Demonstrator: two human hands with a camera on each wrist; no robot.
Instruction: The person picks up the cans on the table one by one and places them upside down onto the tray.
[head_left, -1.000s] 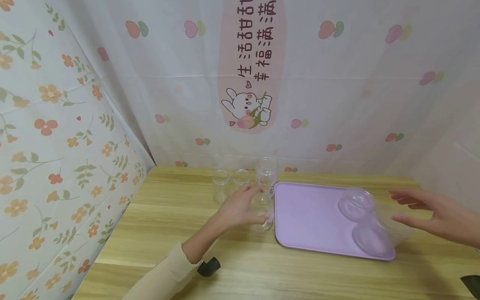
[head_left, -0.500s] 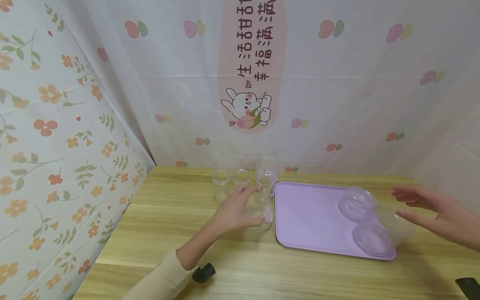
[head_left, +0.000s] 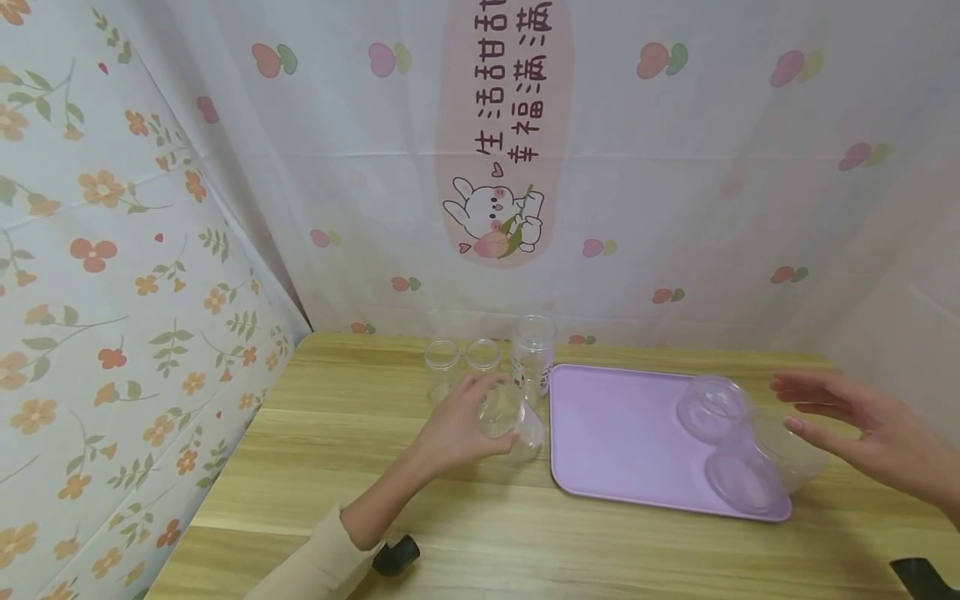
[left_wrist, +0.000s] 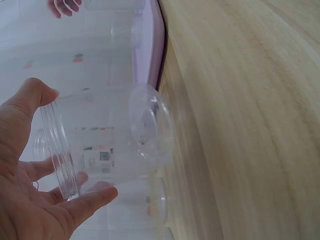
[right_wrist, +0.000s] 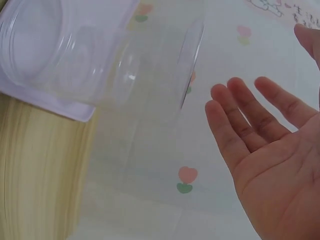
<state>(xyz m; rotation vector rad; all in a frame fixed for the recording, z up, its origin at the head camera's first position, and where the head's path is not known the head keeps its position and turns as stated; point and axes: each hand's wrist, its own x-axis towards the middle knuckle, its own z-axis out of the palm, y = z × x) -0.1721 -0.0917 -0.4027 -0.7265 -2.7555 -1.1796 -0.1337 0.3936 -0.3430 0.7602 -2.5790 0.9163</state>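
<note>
My left hand (head_left: pixel 457 425) holds a clear plastic jar (left_wrist: pixel 110 135) by its threaded rim, thumb on one side and fingers on the other. The jar leans towards the hand in the head view, its base low at the wooden table. My right hand (head_left: pixel 870 425) is in the air right of the purple tray (head_left: pixel 622 433), fingers extended and nothing in them. Just left of those fingers, a clear jar (right_wrist: pixel 125 70) lies tilted over the tray's right edge, apart from them. Another clear jar (head_left: pixel 712 408) is beside it on the tray.
Behind the left hand stand two small clear jars (head_left: pixel 442 358) (head_left: pixel 483 354) and a taller clear jar (head_left: pixel 535 342) with printing. A printed curtain (head_left: pixel 637 208) hangs along the table's back edge, and a floral one (head_left: pixel 112 333) on the left.
My left hand has moved left and slightly down, and the jar's rim has tipped left with it. The right hand has barely shifted; the tray has stayed in place.
</note>
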